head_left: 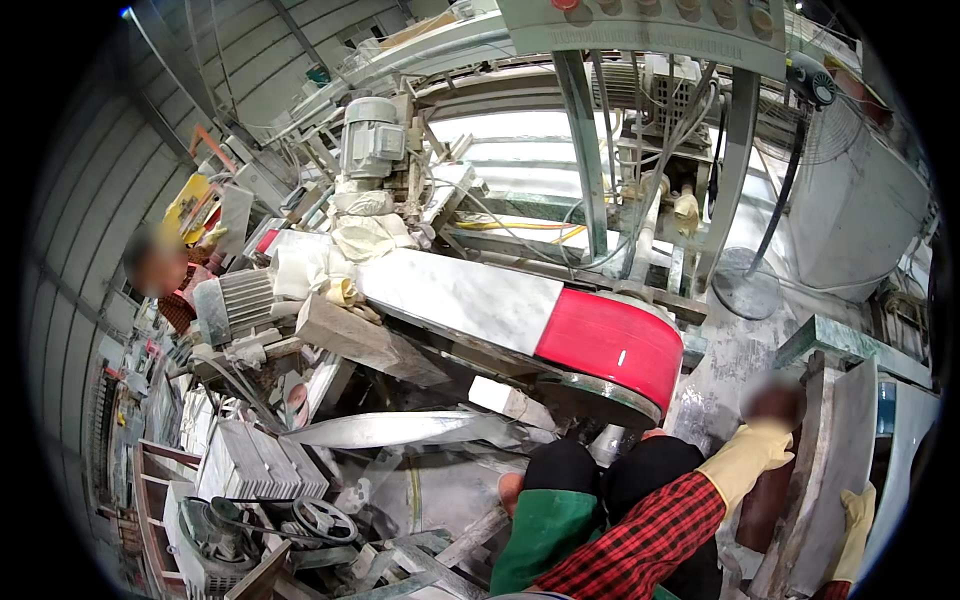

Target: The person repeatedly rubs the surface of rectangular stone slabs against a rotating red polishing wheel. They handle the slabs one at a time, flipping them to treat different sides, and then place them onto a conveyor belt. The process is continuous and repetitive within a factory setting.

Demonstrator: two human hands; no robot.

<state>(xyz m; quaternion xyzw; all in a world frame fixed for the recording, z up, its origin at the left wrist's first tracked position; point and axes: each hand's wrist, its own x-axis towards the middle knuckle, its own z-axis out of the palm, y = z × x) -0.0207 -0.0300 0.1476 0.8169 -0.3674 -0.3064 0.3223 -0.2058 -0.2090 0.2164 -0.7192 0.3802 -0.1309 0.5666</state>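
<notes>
My left hand [758,458], in a pale yellow rubber glove under a red-and-black checked sleeve, lies across a dark red-brown upright piece [762,510]. Its fingers stretch out toward the right, and I see no grip closed round the piece, whose top is blurred. Just right of it, a long pale stone slab [842,455] stands on edge. My right hand [857,522], gloved the same way, is at the lower right on the far side of that slab. Its fingertips point up and look apart; the palm side is hidden.
Left of my hands is a belt machine with a red-ended white cover [615,345]. A control panel [650,25] hangs above on metal posts. Grey motors [373,138], stacked slabs [262,462] and wooden scraps crowd the left. Another person [185,285] is at far left.
</notes>
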